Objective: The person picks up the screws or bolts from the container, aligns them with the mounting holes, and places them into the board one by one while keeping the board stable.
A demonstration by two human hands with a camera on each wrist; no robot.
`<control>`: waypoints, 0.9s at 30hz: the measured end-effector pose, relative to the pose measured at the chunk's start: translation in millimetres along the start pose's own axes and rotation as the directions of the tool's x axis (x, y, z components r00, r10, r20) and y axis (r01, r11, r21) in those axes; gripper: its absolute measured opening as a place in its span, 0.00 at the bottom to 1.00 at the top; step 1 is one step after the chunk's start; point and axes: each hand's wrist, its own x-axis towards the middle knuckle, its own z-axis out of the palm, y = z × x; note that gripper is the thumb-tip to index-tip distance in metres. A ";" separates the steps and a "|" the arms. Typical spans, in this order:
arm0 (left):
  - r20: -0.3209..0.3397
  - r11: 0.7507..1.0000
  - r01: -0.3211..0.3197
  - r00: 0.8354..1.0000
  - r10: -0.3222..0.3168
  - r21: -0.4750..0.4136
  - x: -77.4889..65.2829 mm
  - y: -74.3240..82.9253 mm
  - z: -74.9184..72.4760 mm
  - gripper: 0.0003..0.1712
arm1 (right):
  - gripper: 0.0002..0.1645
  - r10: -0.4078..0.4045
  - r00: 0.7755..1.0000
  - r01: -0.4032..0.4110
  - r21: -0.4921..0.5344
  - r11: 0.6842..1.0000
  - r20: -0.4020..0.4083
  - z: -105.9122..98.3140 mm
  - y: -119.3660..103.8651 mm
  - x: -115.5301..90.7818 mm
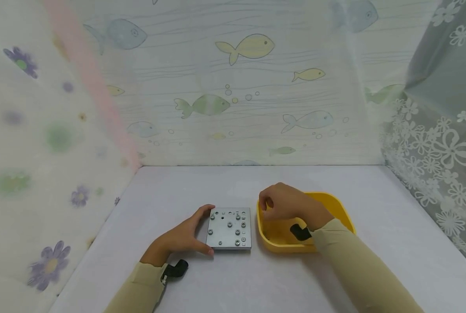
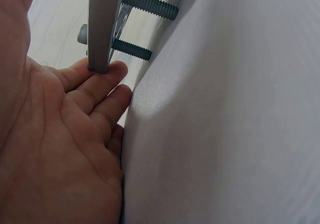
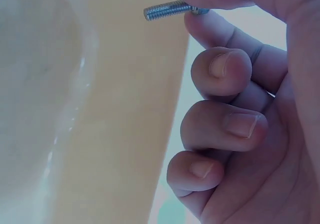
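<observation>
My left hand point(image 1: 182, 236) holds a silver metal plate point(image 1: 219, 229) by its left side, thumb at the near corner and fingers at the far one. Several socket-head screws point(image 1: 237, 232) stand in holes across the plate, mostly on its right half. Seen from the left wrist, threaded screw shanks point(image 2: 132, 49) stick out from its underside, and fingertips point(image 2: 118, 70) touch the plate's edge. Above the left part of a yellow bin, my right hand point(image 1: 281, 202) pinches one screw point(image 3: 169, 10) between thumb and forefinger, threaded end outward. The other right fingers are curled in.
The yellow bin point(image 1: 295, 248) stands just right of the plate on a white tabletop point(image 1: 201, 187); my right forearm crosses over it and hides much of its inside. Printed curtains point(image 1: 201, 130) hang behind and on both sides.
</observation>
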 end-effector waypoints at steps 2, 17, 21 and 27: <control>-0.001 1.000 0.000 1.000 0.000 0.002 0.2 -1.0 0.2 0.77 | 0.07 -0.034 0.999 0.035 0.020 0.999 -0.030 -1.3 0.4 -0.3; -0.006 1.000 -0.005 1.000 0.005 0.014 0.6 -5.2 0.7 0.77 | 0.08 -0.099 0.979 0.138 0.216 0.967 -0.179 -6.4 -18.8 2.0; -0.010 1.000 -0.004 1.000 0.004 0.016 1.6 -8.1 0.6 0.77 | 0.08 -0.090 0.970 0.143 0.231 0.962 -0.226 -4.9 -28.1 6.2; -0.005 1.000 0.007 1.000 -0.007 0.025 2.9 -9.2 0.6 0.78 | 0.07 0.060 0.963 -0.001 0.221 0.975 -0.262 2.3 -40.9 16.1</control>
